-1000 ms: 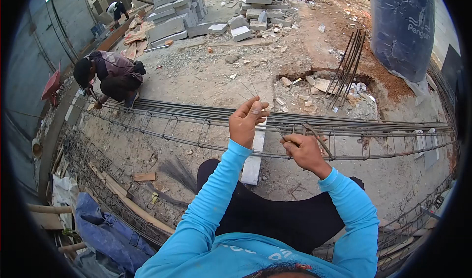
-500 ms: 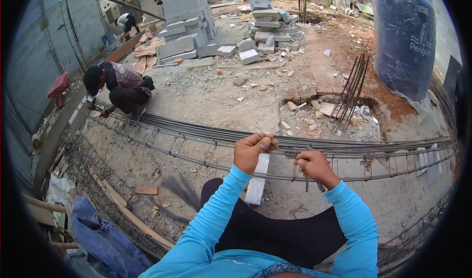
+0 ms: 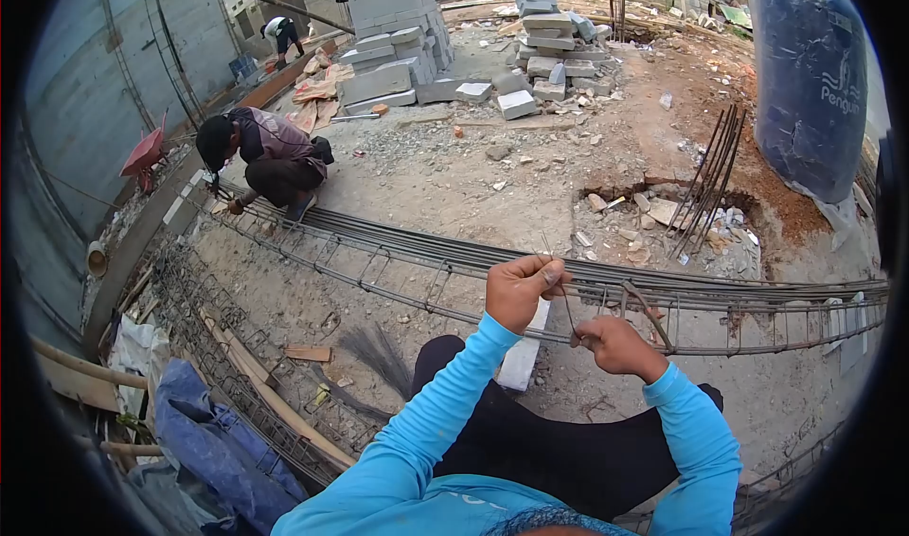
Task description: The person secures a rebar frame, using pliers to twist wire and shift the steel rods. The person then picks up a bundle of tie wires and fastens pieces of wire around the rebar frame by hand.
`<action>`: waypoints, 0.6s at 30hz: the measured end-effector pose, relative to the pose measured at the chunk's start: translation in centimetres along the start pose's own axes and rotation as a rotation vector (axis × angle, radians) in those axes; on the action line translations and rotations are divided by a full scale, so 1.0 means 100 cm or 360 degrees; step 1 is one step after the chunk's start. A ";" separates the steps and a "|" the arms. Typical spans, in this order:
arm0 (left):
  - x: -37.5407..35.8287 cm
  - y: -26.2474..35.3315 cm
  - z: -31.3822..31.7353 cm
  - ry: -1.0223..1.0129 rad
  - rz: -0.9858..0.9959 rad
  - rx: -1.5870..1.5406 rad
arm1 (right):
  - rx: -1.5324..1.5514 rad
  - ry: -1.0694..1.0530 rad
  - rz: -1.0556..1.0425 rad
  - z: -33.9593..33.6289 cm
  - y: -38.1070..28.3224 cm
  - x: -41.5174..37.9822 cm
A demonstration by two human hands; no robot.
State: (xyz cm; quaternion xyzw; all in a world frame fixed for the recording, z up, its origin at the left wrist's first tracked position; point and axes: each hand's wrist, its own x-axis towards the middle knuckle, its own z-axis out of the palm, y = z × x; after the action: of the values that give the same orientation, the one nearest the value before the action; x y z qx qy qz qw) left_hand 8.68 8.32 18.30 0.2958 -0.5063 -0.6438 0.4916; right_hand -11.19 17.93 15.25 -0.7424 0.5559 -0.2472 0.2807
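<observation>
- Thin grey tie wire (image 3: pixel 565 301) runs between the two hands, just above the long rebar cage (image 3: pixel 398 266).
- The left hand (image 3: pixel 519 290) is closed in a fist. It pinches the top part of the wire, and thin wire ends poke up past its fingers.
- The right hand (image 3: pixel 615 343) is closed too. It grips the low end of the wire and a small hooked metal tool (image 3: pixel 651 314) that sticks up and to the right.
- Both hands are near each other, over the front bar of the cage.
- The person wears bright blue sleeves (image 3: pixel 426 413) and dark trousers.
- The cage is made of long steel bars with small square rings around them. It lies on the dusty ground from left to right.
- A pale concrete block (image 3: pixel 524 356) sits under the cage, right below the left hand.
- A second person (image 3: pixel 265 152) squats at the far left end of the cage, with hands down at the bars.
- A third person (image 3: pixel 282 34) bends over far back by the wall.
- Grey blocks (image 3: pixel 549 34) are piled behind the cage.
- A big blue tank (image 3: pixel 810 72) stands at the right.
- Some bent bars (image 3: pixel 705 181) stick out of a hole near the tank.
</observation>
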 end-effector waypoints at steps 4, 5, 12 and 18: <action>0.003 -0.018 -0.004 0.0305 0.0108 -0.0001 | 0.0732 -0.0292 0.0102 0.008 -0.004 -0.009; 0.004 -0.024 -0.004 0.0453 0.0285 0.0004 | 0.1010 -0.0265 0.0338 0.010 -0.003 -0.007; -0.001 -0.055 -0.006 0.0401 0.0185 -0.0042 | 0.1141 0.0514 0.0423 0.015 0.002 0.002; -0.005 -0.046 -0.013 0.0144 0.0130 0.0034 | 0.0534 0.0223 0.0219 0.012 -0.009 -0.007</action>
State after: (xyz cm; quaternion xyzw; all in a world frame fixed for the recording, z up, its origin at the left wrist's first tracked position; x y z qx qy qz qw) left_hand 8.47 8.34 13.49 0.3090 -0.5021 -0.6036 0.5368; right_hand -9.93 18.93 14.92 -0.6264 0.5745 -0.3677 0.3774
